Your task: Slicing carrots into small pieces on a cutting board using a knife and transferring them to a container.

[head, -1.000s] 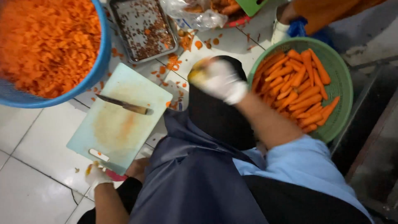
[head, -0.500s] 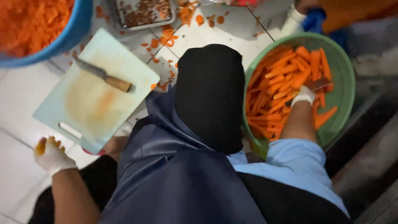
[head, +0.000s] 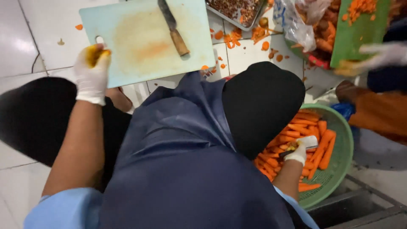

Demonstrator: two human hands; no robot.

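White tiled floor (head: 46, 29) fills the top left, w/ the person's dark blue apron (head: 178, 161) and black-clad knees taking up most of the middle. On the floor ahead lies a pale green cutting board (head: 140, 46), stained orange at its centre, w/ a wooden-handled knife (head: 174, 27) lying on it, blade pointing away. Lower right, beside the right knee, sits a round green basket (head: 339, 157) approx half full of peeled carrots (head: 316, 140). Top right, a second green board (head: 360, 27) w/ chopped carrot on it, next to a clear plastic bag (head: 296, 21) and a metal tray (head: 237, 10) of dark scraps; a co-worker's gloved hand (head: 381, 55) and orange sleeve show there, blurred. Left hand (head: 91, 74), in a white glove stained yellow-orange at the fingertips, is curled onto the near left corner of the cutting board, by its handle hole, gripping the edge. Right hand (head: 296, 152), also white-gloved, is down in the basket among the carrots, fingers closed round one or more; exact grip hard to tell. Small carrot bits (head: 231, 38) are scattered on the tiles btw the cutting board and the tray.
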